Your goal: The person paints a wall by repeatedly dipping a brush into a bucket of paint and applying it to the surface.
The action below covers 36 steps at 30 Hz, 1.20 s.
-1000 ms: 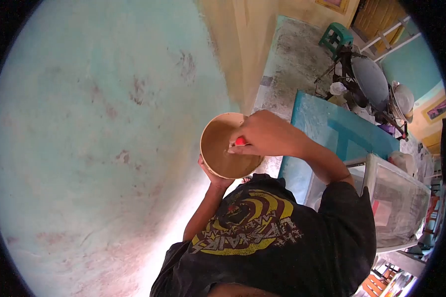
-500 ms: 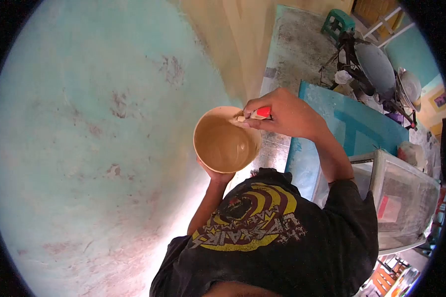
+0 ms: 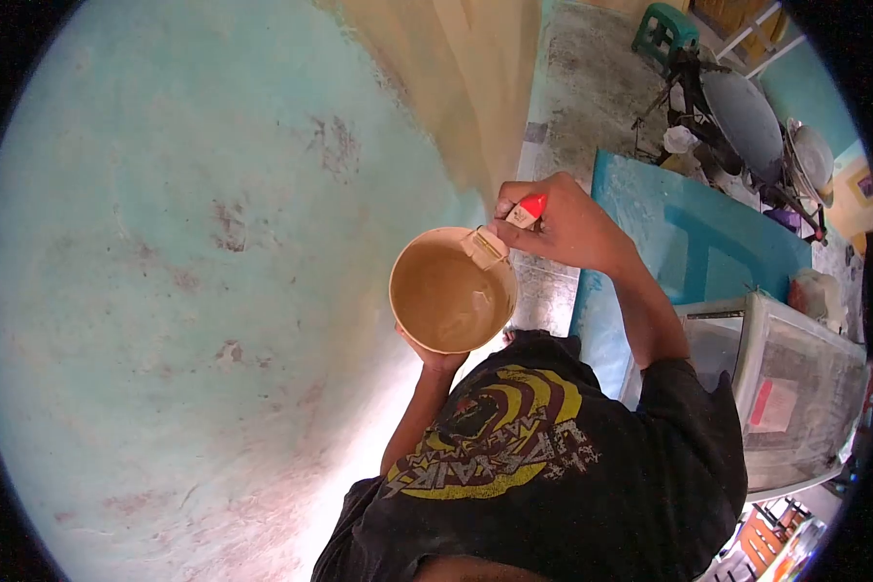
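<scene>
Left hand (image 3: 436, 355) curled under bucket (image 3: 423, 254) of tan paint (image 3: 444, 303), fingers partly hidden. Right hand (image 3: 570, 231) pinched closed on red-tipped brush (image 3: 485, 249), bristles at bucket's rim.

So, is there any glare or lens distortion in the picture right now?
In the head view, fisheye distortion leaves the corners black; in the head view, glare whites out a strip between the wall and dark shirt; also there, the brush and bucket look reasonably sharp.
</scene>
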Tool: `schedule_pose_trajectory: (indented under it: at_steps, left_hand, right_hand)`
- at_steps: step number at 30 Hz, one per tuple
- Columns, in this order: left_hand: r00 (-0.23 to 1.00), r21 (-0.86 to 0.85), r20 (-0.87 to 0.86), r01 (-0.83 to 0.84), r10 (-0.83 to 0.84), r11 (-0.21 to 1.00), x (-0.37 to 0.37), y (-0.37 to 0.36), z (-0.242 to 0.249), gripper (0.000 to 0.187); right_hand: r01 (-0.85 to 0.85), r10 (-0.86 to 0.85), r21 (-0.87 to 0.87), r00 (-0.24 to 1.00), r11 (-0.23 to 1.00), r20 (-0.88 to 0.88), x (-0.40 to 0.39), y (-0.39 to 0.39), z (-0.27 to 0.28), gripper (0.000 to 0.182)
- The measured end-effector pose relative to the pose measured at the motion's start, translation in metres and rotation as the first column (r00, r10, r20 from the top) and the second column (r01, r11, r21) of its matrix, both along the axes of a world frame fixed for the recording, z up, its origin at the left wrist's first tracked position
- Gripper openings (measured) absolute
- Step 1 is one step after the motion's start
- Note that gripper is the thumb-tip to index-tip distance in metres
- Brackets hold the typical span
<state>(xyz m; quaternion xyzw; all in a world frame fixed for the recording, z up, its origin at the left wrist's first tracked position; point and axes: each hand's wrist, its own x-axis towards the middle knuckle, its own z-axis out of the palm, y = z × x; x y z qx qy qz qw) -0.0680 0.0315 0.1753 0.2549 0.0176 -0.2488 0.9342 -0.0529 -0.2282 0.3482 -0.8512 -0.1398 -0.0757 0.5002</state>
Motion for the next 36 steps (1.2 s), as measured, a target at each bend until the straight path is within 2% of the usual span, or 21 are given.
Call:
schedule_pose_trajectory:
  at_steps: [1, 4, 6, 7, 8, 11, 16, 22, 25, 28, 32, 34, 36]
  left_hand:
    - [0.994, 0.132, 0.109, 0.018, -0.033, 0.991, -0.002, 0.008, -0.035, 0.087]
    - [0.93, 0.511, 0.321, -0.012, -0.178, 0.859, -0.001, 0.013, -0.051, 0.09]
    - [0.959, 0.406, 0.256, 0.012, -0.126, 0.914, -0.001, 0.019, -0.054, 0.088]
    - [0.991, 0.156, 0.122, 0.028, -0.048, 0.987, 0.0, 0.02, -0.055, 0.088]
    - [0.999, -0.103, -0.032, 0.003, -0.006, 0.995, 0.001, 0.021, -0.058, 0.087]
    - [0.994, -0.057, -0.111, -0.011, 0.005, 0.998, 0.006, 0.023, -0.076, 0.091]
    - [0.985, -0.157, -0.17, -0.017, -0.01, 0.988, 0.003, 0.01, -0.045, 0.097]
    - [0.987, -0.168, -0.162, -0.011, -0.017, 0.986, 0.01, 0.004, -0.037, 0.098]
    - [0.991, -0.164, -0.132, 0.0, -0.022, 0.987, 0.011, 0.004, -0.035, 0.098]
    - [0.995, -0.157, -0.097, 0.015, -0.031, 0.988, 0.011, 0.005, -0.033, 0.098]
    - [0.996, -0.189, -0.064, 0.052, -0.065, 0.981, 0.009, 0.005, -0.027, 0.097]
    - [0.995, -0.147, -0.099, 0.018, -0.033, 0.989, 0.007, 0.008, -0.033, 0.096]
    - [0.992, -0.147, -0.122, 0.012, -0.03, 0.989, 0.006, 0.01, -0.034, 0.095]
  right_hand:
    - [0.0, 0.0, 0.009, 0.999, 1.0, -0.045, -0.001, 0.0, 0.0, 0.024]
    - [0.034, -0.034, -0.047, 0.999, 0.998, -0.014, -0.004, -0.001, -0.004, 0.025]
    - [0.053, -0.052, 0.022, 0.998, 0.998, -0.035, -0.008, -0.003, -0.002, 0.023]
    - [0.063, -0.061, 0.054, 0.997, 0.997, -0.043, -0.009, -0.006, -0.001, 0.022]
    - [0.056, -0.052, 0.114, 0.998, 0.992, -0.034, -0.009, -0.009, -0.006, 0.022]
    - [0.061, -0.05, 0.279, 0.998, 0.958, -0.047, -0.004, -0.017, -0.027, 0.02]
    - [0.103, -0.035, 0.46, 0.988, 0.882, -0.153, 0.0, -0.031, -0.044, 0.019]
    - [0.155, -0.131, 0.362, 0.987, 0.919, -0.091, -0.004, -0.029, -0.046, 0.02]
    - [0.118, -0.061, 0.501, 0.99, 0.857, -0.13, -0.003, -0.034, -0.055, 0.016]
    - [0.175, -0.128, 0.53, 0.984, 0.83, -0.124, -0.003, -0.031, -0.059, 0.018]
    - [0.204, -0.107, 0.559, 0.974, 0.804, -0.201, -0.004, -0.042, -0.072, 0.021]
    - [0.219, -0.091, 0.584, 0.966, 0.782, -0.24, -0.007, -0.044, -0.076, 0.023]
    - [0.285, -0.08, 0.649, 0.942, 0.705, -0.326, -0.001, -0.054, -0.096, 0.026]
